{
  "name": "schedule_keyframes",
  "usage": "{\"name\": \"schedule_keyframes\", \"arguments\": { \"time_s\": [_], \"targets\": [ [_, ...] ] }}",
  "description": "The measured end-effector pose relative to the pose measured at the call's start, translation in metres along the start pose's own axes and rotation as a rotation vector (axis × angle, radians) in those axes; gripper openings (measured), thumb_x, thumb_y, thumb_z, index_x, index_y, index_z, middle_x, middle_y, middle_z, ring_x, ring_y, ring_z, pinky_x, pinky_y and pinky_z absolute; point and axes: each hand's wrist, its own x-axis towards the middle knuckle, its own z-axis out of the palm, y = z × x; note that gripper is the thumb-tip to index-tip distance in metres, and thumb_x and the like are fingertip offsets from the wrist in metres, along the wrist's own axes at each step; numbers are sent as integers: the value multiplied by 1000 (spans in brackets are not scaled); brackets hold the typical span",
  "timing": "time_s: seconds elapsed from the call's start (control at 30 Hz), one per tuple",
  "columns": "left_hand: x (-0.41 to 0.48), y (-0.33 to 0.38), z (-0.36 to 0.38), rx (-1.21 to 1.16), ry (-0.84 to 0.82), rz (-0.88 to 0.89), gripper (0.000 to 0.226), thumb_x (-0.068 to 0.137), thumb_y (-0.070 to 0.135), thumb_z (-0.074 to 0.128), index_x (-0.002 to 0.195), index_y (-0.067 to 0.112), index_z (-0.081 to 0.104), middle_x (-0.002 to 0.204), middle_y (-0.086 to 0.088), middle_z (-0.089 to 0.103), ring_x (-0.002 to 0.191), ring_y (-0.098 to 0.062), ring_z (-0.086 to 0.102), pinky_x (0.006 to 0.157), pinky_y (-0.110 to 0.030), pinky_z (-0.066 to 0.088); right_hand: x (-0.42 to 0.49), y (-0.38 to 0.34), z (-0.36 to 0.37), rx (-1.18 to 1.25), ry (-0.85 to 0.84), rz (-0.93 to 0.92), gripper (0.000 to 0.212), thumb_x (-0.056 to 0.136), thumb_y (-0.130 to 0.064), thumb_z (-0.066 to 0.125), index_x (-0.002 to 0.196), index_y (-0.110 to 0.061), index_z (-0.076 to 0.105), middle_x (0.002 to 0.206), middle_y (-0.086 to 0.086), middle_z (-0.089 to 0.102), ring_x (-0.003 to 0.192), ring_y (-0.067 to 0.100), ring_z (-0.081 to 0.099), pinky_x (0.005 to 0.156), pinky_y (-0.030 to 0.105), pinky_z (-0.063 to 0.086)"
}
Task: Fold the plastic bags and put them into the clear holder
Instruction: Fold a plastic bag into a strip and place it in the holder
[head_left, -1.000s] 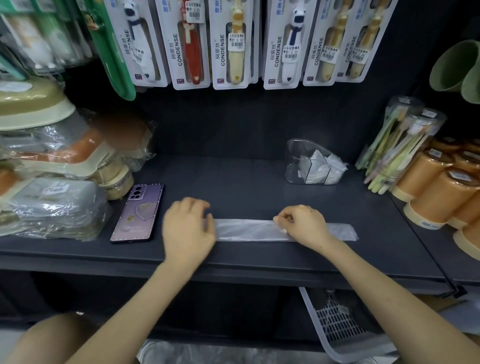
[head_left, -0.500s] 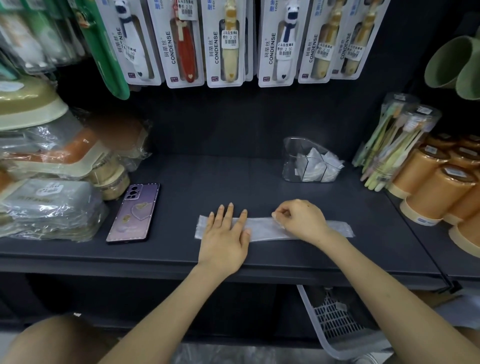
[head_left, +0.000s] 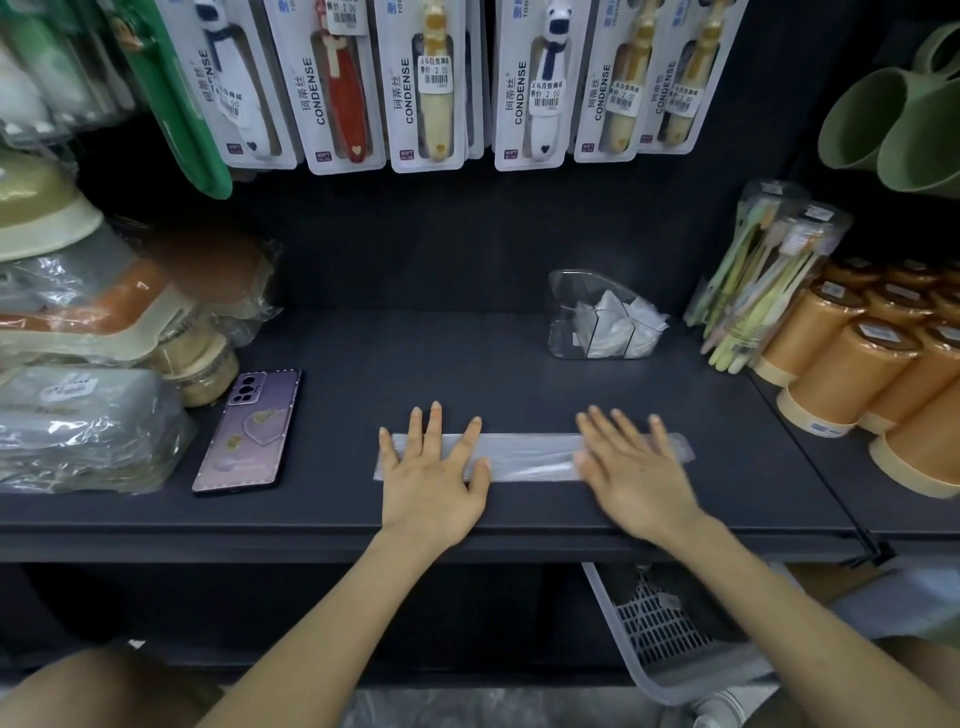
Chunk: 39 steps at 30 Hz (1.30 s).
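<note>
A clear plastic bag (head_left: 530, 457), folded into a long narrow strip, lies flat on the dark shelf (head_left: 467, 364) near its front edge. My left hand (head_left: 431, 473) presses flat on the strip's left end with fingers spread and straight. My right hand (head_left: 634, 467) lies flat on the right part of the strip, fingers straight and slightly blurred. The clear holder (head_left: 566, 312) stands at the back right of the shelf, with a few folded white bags (head_left: 613, 325) inside it.
A purple phone (head_left: 249, 431) lies left of the strip. Wrapped dishes (head_left: 88, 364) are stacked at the far left. Orange cups (head_left: 862, 374) and toothbrush packs (head_left: 763, 280) crowd the right. Carded toothbrushes (head_left: 431, 83) hang above. A white basket (head_left: 670, 634) sits below the shelf.
My left hand slid along the strip and now presses flat on its left end. My right hand opened from a pinch and now lies flat, further right on the strip.
</note>
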Motion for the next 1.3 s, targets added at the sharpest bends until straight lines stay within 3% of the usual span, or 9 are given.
{"name": "schedule_keyframes", "arguments": {
  "time_s": [0.13,0.37,0.5,0.63,0.77,0.9,1.0,1.13,1.3],
  "targets": [
    [0,1,0,9,-1,2,58,97,58,9,151,42,-6,161,-9,-12,147,-27,-16,116,-56,-11,-8,20,-13,-36,-26,94,112,61,-68,-41,154,-24,2,162,-4,3,149,16,-3,115,44,-16],
    [0,0,0,24,-15,-7,62,95,64,10,150,43,-6,161,-9,-13,147,-28,-16,116,-58,-8,2,-73,-5,54,19,-198,89,78,-57,-27,153,-29,10,162,3,6,149,20,0,115,46,-16],
    [1,0,0,18,-19,-4,61,95,63,9,151,43,-6,161,-9,-11,147,-29,-16,116,-58,-6,-2,-22,-2,74,-48,-44,52,101,-48,5,152,-38,2,162,-5,-3,148,14,-8,116,49,-14],
    [2,0,0,24,-20,-6,61,95,63,9,151,43,-6,161,-9,-10,147,-29,-15,115,-59,-6,-12,24,-8,80,-108,71,51,103,-46,7,152,-36,3,162,-5,-1,148,13,-7,117,49,-13],
    [7,-6,-4,32,-60,33,64,95,64,10,151,40,-9,161,-7,-11,148,-26,-15,115,-58,-8,-8,29,-21,193,228,170,72,91,-54,9,141,-17,46,145,6,46,135,25,39,114,46,13],
    [23,-25,-14,-33,-103,83,74,95,65,22,152,32,-10,162,-6,-9,148,-22,-13,116,-55,-10,-14,37,-26,140,181,220,41,89,-47,55,116,-19,67,122,3,58,115,28,49,97,38,32],
    [26,-25,-17,-26,53,130,73,93,65,30,153,26,17,161,-10,13,149,-29,6,114,-58,-5,-23,34,-27,320,152,239,14,84,-33,65,85,-22,73,110,2,57,107,27,51,92,35,37],
    [5,8,-15,-259,536,438,51,80,48,47,108,13,71,110,-7,66,103,-30,62,97,-45,45,-35,24,-26,402,182,196,9,86,-21,63,78,-17,67,94,0,58,92,23,54,79,29,39],
    [-18,44,2,-292,344,523,55,77,57,48,108,17,70,104,3,66,97,-21,61,86,-33,50,-51,16,-46,962,-13,409,11,85,-7,55,75,-8,54,64,4,64,49,15,54,47,26,40]
  ]
}}
